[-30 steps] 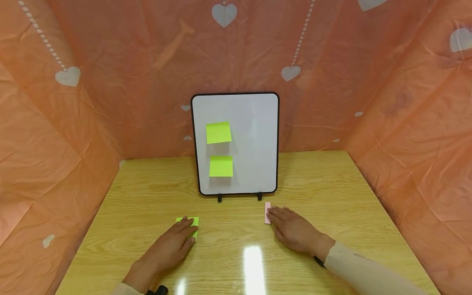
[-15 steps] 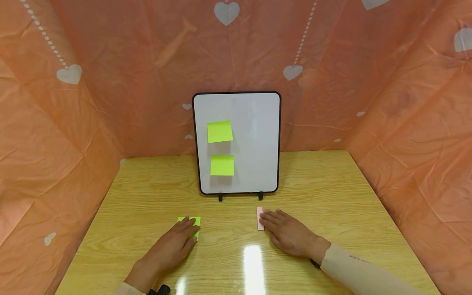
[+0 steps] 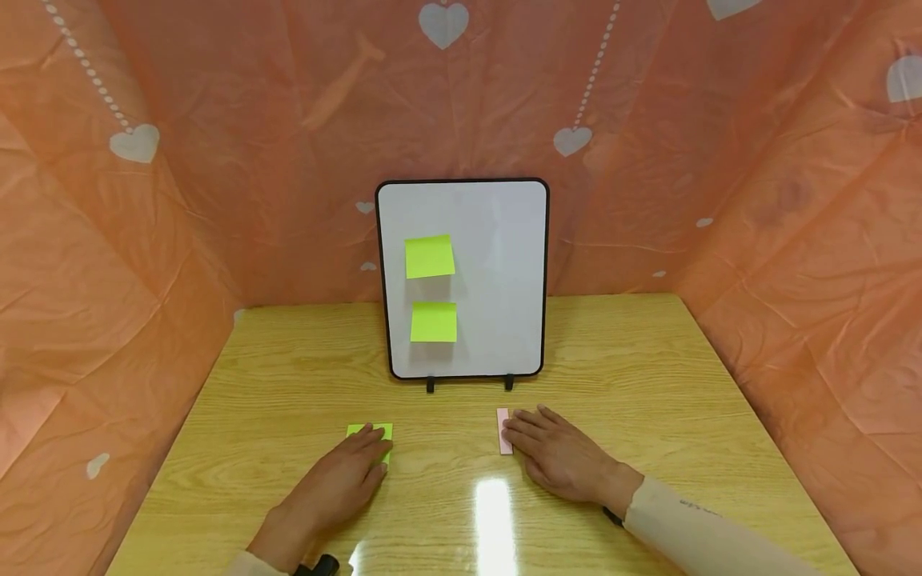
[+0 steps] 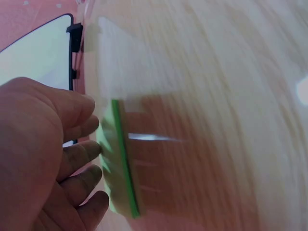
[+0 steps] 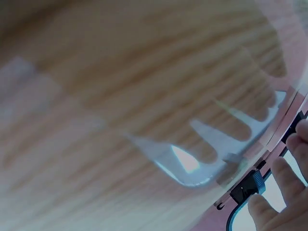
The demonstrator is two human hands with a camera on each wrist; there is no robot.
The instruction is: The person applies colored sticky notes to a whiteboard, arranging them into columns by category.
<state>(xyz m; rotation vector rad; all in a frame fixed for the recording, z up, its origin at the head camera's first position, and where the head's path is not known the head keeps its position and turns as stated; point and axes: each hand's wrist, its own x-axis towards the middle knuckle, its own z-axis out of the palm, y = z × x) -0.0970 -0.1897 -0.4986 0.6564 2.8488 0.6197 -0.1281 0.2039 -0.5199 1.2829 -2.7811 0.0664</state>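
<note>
In the head view my left hand (image 3: pixel 334 484) lies over a bright green sticky note pad (image 3: pixel 356 430), its outstretched fingers covering most of the pad. The left wrist view has that pad (image 4: pixel 126 163) near edge-on, flat on the table, with the fingertips right at it. On the other side, my right hand (image 3: pixel 565 456) touches a narrow pink sticky note pad (image 3: pixel 503 440) with its straight fingertips. The right wrist view catches only the fingers (image 5: pixel 288 180) at its right edge, and the pink pad is out of sight there.
A white board (image 3: pixel 497 240) in a black frame stands upright at the back on small black feet (image 3: pixel 430 385). Two green sticky notes, an upper one (image 3: pixel 430 257) and a lower one (image 3: pixel 434 322), cling to its left half. Orange cloth (image 3: pixel 288 160) with hearts surrounds the wooden table (image 3: pixel 619 352).
The right hand has slid the pink pad left and slightly towards the person. The left hand stays over the green pad, while the head view has shifted a little.
</note>
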